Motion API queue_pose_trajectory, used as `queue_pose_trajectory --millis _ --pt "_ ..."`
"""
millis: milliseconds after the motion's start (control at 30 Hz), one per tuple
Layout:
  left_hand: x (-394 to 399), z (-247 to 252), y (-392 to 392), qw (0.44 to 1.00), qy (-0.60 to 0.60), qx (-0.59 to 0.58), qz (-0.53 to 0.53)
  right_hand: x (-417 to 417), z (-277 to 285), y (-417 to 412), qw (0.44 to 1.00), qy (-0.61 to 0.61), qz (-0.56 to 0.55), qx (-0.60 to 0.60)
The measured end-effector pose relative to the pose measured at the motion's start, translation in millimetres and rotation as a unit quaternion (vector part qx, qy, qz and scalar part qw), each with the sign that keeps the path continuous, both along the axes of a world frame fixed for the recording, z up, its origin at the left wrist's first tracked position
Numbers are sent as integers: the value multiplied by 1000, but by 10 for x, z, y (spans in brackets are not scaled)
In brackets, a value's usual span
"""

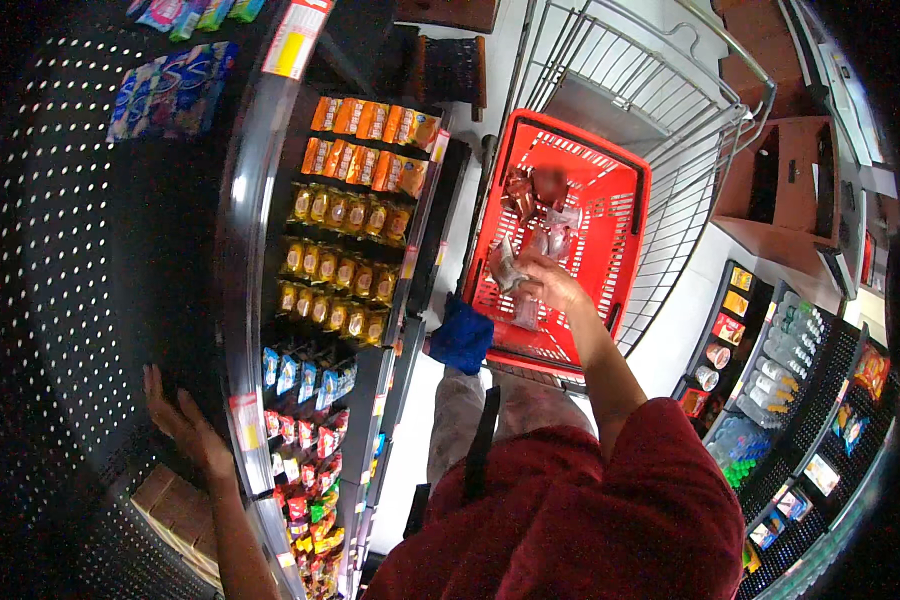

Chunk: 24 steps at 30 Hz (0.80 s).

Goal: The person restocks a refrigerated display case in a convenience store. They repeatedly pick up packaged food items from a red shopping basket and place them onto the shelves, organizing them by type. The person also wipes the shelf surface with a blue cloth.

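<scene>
My right hand (551,281) reaches down into a red plastic shopping basket (574,354), its fingers closed on a small shiny packet (505,266). Dark brown wrapped packets (521,195) and a few pale, translucent packets (560,231) lie on the basket's slotted floor. A wire shopping cart (671,247) carries the basket. On the other side, my left hand (184,431) is over a black shelf, fingers apart and holding nothing. Brown boxes or packs (172,499) in a pale tray are the nearest goods to it.
Hooks on the left rack (244,187) hold orange packets (360,120), gold-yellow packs (345,210) and blue packets (307,379). A blue cloth (461,334) is at the basket's near-left corner. To the right stand shelves with bottles (772,382) and brown cabinets (780,172).
</scene>
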State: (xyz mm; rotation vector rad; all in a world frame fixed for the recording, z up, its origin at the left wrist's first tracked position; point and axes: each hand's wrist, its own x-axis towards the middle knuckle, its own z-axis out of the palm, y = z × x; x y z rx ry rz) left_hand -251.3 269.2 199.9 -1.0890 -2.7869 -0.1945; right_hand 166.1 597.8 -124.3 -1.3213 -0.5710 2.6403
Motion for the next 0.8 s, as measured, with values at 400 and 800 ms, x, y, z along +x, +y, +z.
queue_pose_trajectory --millis 400,800 --pt "-111 -157 -88 992 69 99 -45 -757 2167 -490 929 179 64 318" --pt "1052 433 4 834 -378 395 -68 -1483 3745 -1247 585 67 185 787"
